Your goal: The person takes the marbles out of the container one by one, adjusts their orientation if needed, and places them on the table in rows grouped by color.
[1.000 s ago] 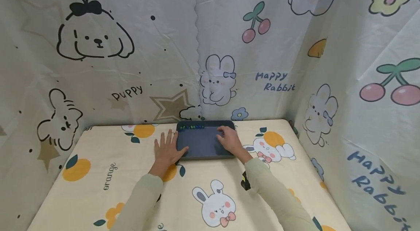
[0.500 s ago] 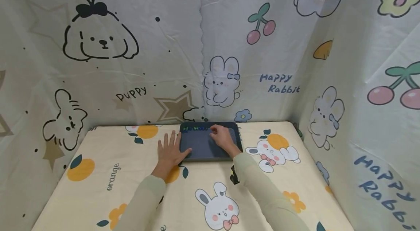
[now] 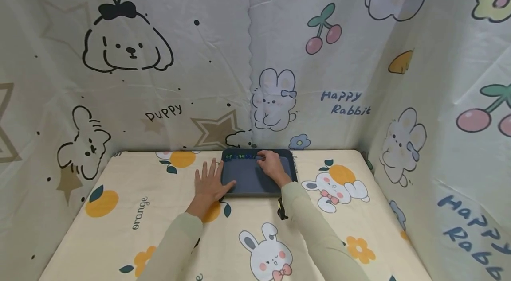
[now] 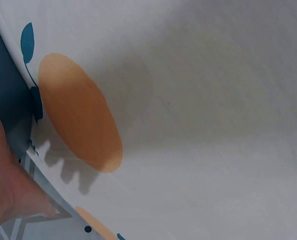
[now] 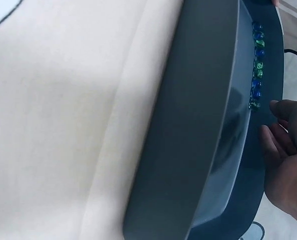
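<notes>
A dark grey-blue tray (image 3: 243, 179) lies at the far edge of the table. Along its far inner side runs a row of blue and green glass marbles (image 3: 241, 156). My left hand (image 3: 210, 181) rests with spread fingers at the tray's left edge, its thumb reaching over the near left corner. In the left wrist view only part of that hand (image 4: 11, 185) shows. Over the far right part of the tray is my right hand (image 3: 272, 166). Seen from the right wrist, this hand (image 5: 291, 150) has bent fingers, thumb apart from them, beside the row's last marble (image 5: 254, 105); nothing shows between them.
The tablecloth (image 3: 159, 201) is printed with oranges and rabbits. Patterned curtains (image 3: 207, 50) hang behind the table and along the sides. A small black and yellow object (image 3: 281, 210) shows beside the right sleeve.
My right hand has moved left along the tray's far side to the right end of the marble row. The left hand stays at the tray's left edge. The whole view has shifted slightly.
</notes>
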Demonstrator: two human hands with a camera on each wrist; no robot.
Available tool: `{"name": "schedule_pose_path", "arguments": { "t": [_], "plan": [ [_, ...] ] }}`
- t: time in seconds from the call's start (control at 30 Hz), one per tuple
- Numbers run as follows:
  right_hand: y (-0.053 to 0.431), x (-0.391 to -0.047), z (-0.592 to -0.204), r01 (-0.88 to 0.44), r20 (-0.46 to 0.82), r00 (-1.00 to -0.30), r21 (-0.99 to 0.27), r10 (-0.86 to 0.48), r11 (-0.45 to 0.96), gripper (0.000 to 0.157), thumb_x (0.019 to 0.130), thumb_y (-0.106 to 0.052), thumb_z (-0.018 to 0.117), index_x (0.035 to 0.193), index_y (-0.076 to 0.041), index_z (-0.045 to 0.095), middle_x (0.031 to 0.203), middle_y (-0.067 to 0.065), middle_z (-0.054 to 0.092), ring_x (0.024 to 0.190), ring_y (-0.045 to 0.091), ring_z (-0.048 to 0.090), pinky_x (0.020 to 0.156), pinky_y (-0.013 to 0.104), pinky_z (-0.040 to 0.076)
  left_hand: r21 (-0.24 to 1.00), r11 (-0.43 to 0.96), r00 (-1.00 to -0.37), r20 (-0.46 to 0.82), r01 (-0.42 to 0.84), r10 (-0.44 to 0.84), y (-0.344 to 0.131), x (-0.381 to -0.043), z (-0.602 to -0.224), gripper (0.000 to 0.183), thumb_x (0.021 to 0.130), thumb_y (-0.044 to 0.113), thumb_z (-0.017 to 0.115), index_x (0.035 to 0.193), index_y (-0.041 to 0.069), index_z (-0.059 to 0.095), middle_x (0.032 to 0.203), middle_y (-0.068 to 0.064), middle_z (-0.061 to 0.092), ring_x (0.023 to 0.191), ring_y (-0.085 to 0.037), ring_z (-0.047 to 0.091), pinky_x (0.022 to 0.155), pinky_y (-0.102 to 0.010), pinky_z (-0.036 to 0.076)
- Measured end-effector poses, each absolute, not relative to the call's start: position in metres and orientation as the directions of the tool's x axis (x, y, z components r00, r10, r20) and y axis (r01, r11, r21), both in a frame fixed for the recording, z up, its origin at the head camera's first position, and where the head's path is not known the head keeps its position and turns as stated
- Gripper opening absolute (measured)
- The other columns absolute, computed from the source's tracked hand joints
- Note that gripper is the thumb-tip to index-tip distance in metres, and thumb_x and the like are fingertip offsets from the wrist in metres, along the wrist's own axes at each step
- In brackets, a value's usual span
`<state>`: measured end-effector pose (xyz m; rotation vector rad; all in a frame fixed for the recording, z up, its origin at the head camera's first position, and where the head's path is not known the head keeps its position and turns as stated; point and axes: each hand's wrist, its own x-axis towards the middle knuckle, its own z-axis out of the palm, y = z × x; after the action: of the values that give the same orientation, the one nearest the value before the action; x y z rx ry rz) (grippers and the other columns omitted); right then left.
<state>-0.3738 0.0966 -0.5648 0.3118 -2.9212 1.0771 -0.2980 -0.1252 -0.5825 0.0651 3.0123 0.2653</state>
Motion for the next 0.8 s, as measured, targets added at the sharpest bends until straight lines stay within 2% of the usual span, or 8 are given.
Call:
{"name": "schedule_pose_path", "arguments": {
  "t": [0.13, 0.33, 0.57, 0.8],
  "plan": [
    [0.096, -0.378, -0.566, -0.185, 0.063, -0.980, -0.624, -0.187, 0.759, 0.032, 0.093, -0.008, 0.071, 0.125, -0.003, 0.069, 0.117, 0.013, 0.070, 0.105, 0.026, 0.068, 0.086, 0.040, 0.055, 0.181, 0.983, -0.992, -0.114, 0.028, 0.050, -0.126, -0.298, -0.585, 0.096, 0.092, 0.072, 0.047, 0.161, 0.013, 0.016, 0.166, -0.016, 0.006, 0.149, -0.043, 0.004, 0.116, -0.063, 0.003],
    [0.093, -0.385, -0.566, -0.241, 0.066, -0.967, -0.555, -0.247, 0.796, 0.033, 0.092, -0.010, 0.072, 0.125, -0.005, 0.070, 0.123, 0.012, 0.068, 0.115, 0.029, 0.063, 0.096, 0.043, 0.051, 0.200, 0.979, -0.994, -0.094, 0.028, 0.048, -0.125, -0.299, -0.586, 0.096, 0.091, 0.071, 0.049, 0.161, 0.013, 0.019, 0.166, -0.016, 0.008, 0.149, -0.044, 0.005, 0.116, -0.063, 0.004],
    [0.089, -0.391, -0.563, -0.234, 0.017, -0.964, -0.529, -0.265, 0.816, 0.042, 0.093, -0.012, 0.072, 0.134, -0.007, 0.064, 0.135, 0.013, 0.061, 0.128, 0.030, 0.053, 0.106, 0.044, 0.043, 0.192, 0.981, -0.994, -0.106, 0.021, 0.042, -0.125, -0.301, -0.583, 0.095, 0.092, 0.071, 0.048, 0.161, 0.014, 0.016, 0.166, -0.015, 0.006, 0.149, -0.043, 0.003, 0.116, -0.063, 0.004],
    [0.085, -0.391, -0.564, -0.284, 0.012, -0.948, -0.482, -0.318, 0.829, 0.041, 0.095, -0.010, 0.068, 0.136, -0.004, 0.061, 0.138, 0.013, 0.059, 0.129, 0.031, 0.052, 0.107, 0.045, 0.041, 0.212, 0.976, -0.993, -0.095, 0.047, 0.069, -0.130, -0.301, -0.588, 0.096, 0.092, 0.072, 0.047, 0.161, 0.014, 0.017, 0.166, -0.015, 0.007, 0.149, -0.043, 0.004, 0.116, -0.064, 0.004]
  ]
}}
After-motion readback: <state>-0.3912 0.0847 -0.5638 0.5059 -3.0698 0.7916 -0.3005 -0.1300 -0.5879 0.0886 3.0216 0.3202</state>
